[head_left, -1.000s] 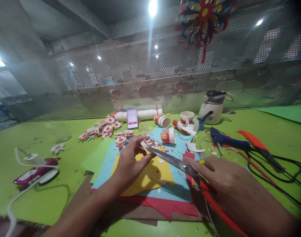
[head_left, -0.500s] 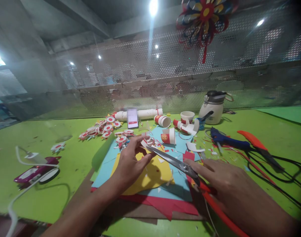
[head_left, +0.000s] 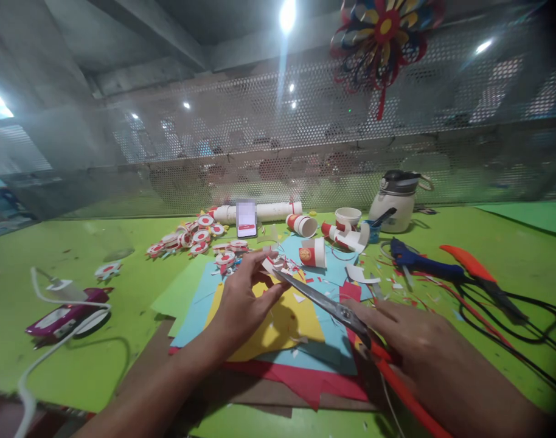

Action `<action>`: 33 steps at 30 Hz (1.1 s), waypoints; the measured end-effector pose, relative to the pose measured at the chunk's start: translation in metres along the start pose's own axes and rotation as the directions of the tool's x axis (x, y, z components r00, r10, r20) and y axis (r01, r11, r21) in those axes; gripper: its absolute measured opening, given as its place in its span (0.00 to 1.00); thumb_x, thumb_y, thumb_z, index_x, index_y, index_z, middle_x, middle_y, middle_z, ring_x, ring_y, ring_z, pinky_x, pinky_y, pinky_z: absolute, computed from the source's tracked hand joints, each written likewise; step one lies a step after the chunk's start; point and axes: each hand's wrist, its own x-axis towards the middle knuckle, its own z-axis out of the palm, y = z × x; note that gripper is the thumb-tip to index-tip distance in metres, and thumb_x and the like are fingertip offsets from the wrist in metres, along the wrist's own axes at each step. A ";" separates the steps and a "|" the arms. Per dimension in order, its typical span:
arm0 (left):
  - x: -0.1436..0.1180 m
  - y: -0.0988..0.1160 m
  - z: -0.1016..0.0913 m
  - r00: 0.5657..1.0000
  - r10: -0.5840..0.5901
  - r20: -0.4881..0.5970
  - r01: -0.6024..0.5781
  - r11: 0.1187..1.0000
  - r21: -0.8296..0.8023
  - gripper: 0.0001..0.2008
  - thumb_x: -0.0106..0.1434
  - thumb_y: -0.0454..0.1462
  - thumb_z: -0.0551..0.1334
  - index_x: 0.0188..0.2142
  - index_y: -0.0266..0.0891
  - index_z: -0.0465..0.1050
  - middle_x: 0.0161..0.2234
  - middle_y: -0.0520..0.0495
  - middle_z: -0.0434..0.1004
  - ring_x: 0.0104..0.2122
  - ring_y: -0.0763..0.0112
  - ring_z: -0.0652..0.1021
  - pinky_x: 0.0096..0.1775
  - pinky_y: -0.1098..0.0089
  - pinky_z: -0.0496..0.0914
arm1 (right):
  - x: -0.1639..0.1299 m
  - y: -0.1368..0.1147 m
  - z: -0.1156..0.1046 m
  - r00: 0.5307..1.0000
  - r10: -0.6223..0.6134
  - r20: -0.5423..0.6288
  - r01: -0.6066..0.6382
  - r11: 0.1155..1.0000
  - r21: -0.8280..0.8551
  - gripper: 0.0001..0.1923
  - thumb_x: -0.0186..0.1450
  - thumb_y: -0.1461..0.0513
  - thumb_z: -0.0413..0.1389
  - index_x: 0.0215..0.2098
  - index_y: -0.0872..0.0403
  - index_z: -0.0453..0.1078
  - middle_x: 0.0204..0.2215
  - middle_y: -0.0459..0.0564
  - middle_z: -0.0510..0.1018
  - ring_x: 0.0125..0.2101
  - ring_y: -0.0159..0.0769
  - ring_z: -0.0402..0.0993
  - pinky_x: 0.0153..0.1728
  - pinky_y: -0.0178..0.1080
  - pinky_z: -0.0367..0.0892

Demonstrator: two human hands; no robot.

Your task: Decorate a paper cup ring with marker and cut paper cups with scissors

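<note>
My left hand (head_left: 248, 298) pinches a small white-and-red paper cup piece (head_left: 271, 265) between thumb and fingers, above a yellow paper sheet (head_left: 278, 328). In my right hand (head_left: 417, 344) is a pair of scissors (head_left: 335, 309) with red-orange handles. Its blades point left and their tips meet the held piece; whether they bite into it I cannot make out. Under both hands lie a light blue sheet (head_left: 193, 322) and a red sheet (head_left: 305, 389). Just beyond rests a red-and-white paper cup (head_left: 312, 253) on its side.
Several small red-and-white wheel-like paper pieces (head_left: 200, 236) are heaped at the back left. A phone (head_left: 246, 219) leans on a white roll (head_left: 278, 211). To the right lie a blue glue gun (head_left: 424, 261), an orange-handled knife (head_left: 483, 280) and black cords. A white jug (head_left: 393, 204) stands behind.
Both hands, the scissors and the cup piece keep nearly the same places. The view has shifted slightly, and the shadow over the green paper at left has gone.
</note>
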 end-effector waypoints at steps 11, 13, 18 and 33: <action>0.000 -0.004 0.000 0.998 0.060 -0.012 -0.059 0.993 0.103 0.22 0.59 0.34 0.64 0.53 0.39 0.66 0.44 0.44 0.74 0.31 0.73 0.79 0.37 0.68 0.77 | 0.001 -0.002 -0.002 1.000 0.006 -0.012 -0.006 1.000 -0.015 0.14 0.60 0.68 0.50 0.39 0.52 0.75 0.24 0.51 0.76 0.24 0.39 0.73 0.27 0.37 0.68; 0.000 -0.003 0.000 0.997 0.074 -0.017 -0.071 0.990 0.125 0.22 0.59 0.34 0.64 0.52 0.39 0.65 0.43 0.45 0.74 0.31 0.73 0.78 0.37 0.69 0.76 | 0.001 -0.003 -0.003 1.000 0.007 -0.012 -0.007 1.000 -0.015 0.14 0.61 0.67 0.50 0.40 0.52 0.75 0.25 0.52 0.76 0.25 0.40 0.73 0.26 0.38 0.69; 0.001 0.000 0.000 0.994 0.105 -0.025 -0.099 0.979 0.178 0.22 0.58 0.33 0.64 0.52 0.39 0.65 0.41 0.47 0.75 0.29 0.74 0.78 0.35 0.70 0.75 | 0.001 -0.003 -0.001 1.000 0.024 0.014 -0.024 1.000 -0.010 0.14 0.63 0.66 0.48 0.41 0.52 0.74 0.26 0.53 0.76 0.25 0.41 0.74 0.25 0.40 0.70; 0.000 0.000 0.000 0.993 0.115 -0.037 -0.104 0.968 0.227 0.21 0.59 0.34 0.64 0.52 0.39 0.65 0.43 0.45 0.75 0.30 0.74 0.78 0.35 0.69 0.75 | 0.001 -0.009 0.000 1.000 0.031 -0.005 -0.031 0.999 0.009 0.13 0.63 0.67 0.49 0.40 0.52 0.74 0.23 0.50 0.77 0.23 0.38 0.73 0.25 0.36 0.67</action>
